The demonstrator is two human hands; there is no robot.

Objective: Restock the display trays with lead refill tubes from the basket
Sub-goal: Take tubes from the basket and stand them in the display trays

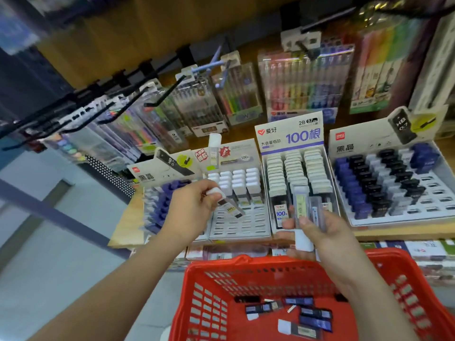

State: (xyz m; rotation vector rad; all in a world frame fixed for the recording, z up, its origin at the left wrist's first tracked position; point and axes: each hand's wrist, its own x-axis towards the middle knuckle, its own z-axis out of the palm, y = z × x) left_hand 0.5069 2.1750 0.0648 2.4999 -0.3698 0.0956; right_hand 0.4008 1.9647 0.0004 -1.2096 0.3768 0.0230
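My left hand (190, 207) pinches one white-capped lead refill tube (227, 201) by its cap, tilted over the second display tray (236, 227) from the left, whose front slots are vacant. My right hand (320, 232) grips a bunch of several refill tubes (305, 212) upright, just in front of the third tray (268, 193) with white-capped tubes. The red basket (221, 269) sits below my hands with several dark and white-capped tubes (307, 316) loose on its bottom.
A tray of blue tubes (162, 203) stands at the far left and a tray of blue, black and grey tubes (384, 185) at the right. Pen packs (302, 82) hang on black hooks (160, 97) behind the trays. The wooden shelf edge (403, 233) runs in front.
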